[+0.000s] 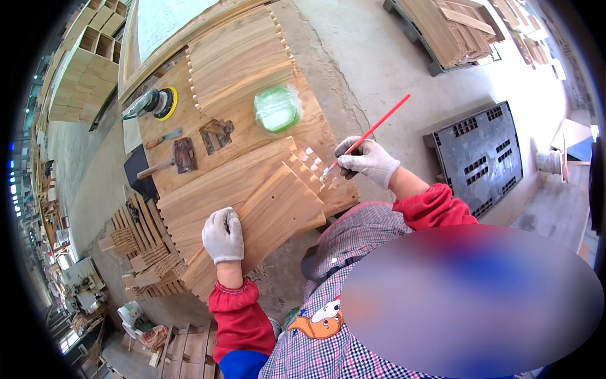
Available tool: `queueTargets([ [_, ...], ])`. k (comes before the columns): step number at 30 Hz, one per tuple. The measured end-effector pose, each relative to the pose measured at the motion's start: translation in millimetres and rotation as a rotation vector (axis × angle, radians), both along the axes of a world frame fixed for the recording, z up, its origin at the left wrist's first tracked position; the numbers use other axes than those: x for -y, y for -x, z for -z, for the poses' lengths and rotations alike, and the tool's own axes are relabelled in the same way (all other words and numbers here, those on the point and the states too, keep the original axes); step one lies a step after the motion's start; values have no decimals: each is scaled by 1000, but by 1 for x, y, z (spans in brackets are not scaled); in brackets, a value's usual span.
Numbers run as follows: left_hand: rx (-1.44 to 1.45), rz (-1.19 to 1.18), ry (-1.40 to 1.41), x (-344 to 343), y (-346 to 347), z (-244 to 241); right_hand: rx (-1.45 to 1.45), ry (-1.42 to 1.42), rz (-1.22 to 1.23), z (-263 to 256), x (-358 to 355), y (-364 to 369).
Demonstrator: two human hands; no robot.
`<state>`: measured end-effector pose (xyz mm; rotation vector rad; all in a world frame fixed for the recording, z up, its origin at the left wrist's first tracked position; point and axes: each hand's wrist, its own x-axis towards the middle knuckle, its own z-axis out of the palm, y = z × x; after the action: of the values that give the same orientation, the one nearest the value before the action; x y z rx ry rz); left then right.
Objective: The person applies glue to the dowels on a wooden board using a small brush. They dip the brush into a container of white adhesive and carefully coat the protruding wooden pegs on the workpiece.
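My right hand [371,160], in a stained white glove, grips a slim brush with a red handle [384,116]. Its tip is down at the dovetail-like tabs on the end of a wooden panel [232,182]. White stuff, glue by its look, coats several of those tabs. Across this panel lies another wooden board [279,208] with small dark holes. My left hand [223,235], gloved too, rests with curled fingers where the boards overlap; its fingertips are hidden. Beyond the panel sits a green tub [278,110] partly wrapped in clear plastic, with white contents.
On the plywood worktop [246,135] are a mallet [183,155], a knife-like tool [164,138], a sander with a yellow-edged pad [163,103] and another toothed panel [241,61]. A black plastic pallet [480,156] stands at right. Slatted wood [151,256] lies at lower left.
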<state>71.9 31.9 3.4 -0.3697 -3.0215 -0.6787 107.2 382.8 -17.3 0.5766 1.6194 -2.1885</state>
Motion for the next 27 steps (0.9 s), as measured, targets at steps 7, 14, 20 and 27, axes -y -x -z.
queueTargets([
  [7,11,-2,8,1,0,0,66,-128,218,16,14,-12],
  [14,1,-6,-2,1,0,2,12,-120,-72,-5,1,0],
  [20,-10,5,-16,1,1,2,-60,-85,-181,-8,-7,6],
  [27,-8,-2,-18,2,1,4,-57,-140,-161,-28,-19,-3],
])
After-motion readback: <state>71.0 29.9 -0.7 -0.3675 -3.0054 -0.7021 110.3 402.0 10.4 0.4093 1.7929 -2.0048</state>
